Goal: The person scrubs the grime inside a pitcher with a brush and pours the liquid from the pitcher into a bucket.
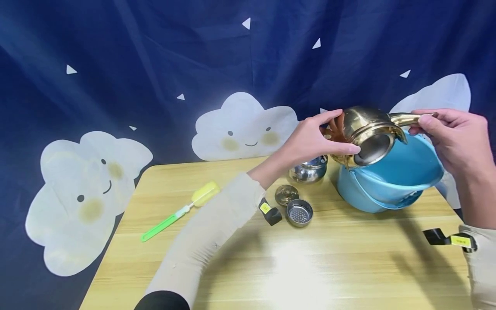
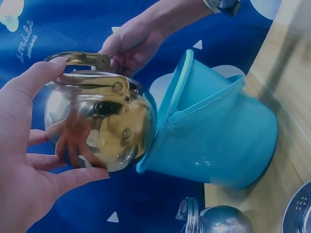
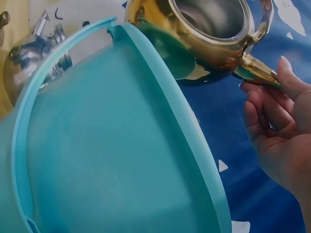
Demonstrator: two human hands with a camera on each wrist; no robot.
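Observation:
A shiny gold teapot (image 1: 362, 118) is held tilted over the light blue bucket (image 1: 368, 196), its open mouth turned toward the head camera. My left hand (image 1: 310, 135) grips the pot's body from the left, thumb low and fingers spread around it. On the other side my right hand (image 1: 461, 137) pinches the spout (image 3: 260, 70) between thumb and fingers. The metal interior shows through the mouth (image 3: 214, 18) in the right wrist view. In the left wrist view, the pot's handle (image 2: 80, 58) lies beside a finger of my left hand.
Left of the bucket stands a small silvery pot (image 1: 310, 172). In front of it lie a round lid (image 1: 286, 195) and a perforated strainer (image 1: 299, 213). A yellow sponge brush (image 1: 205, 193) with a green handle lies at the table's left. A blue curtain (image 1: 232, 51) hangs behind.

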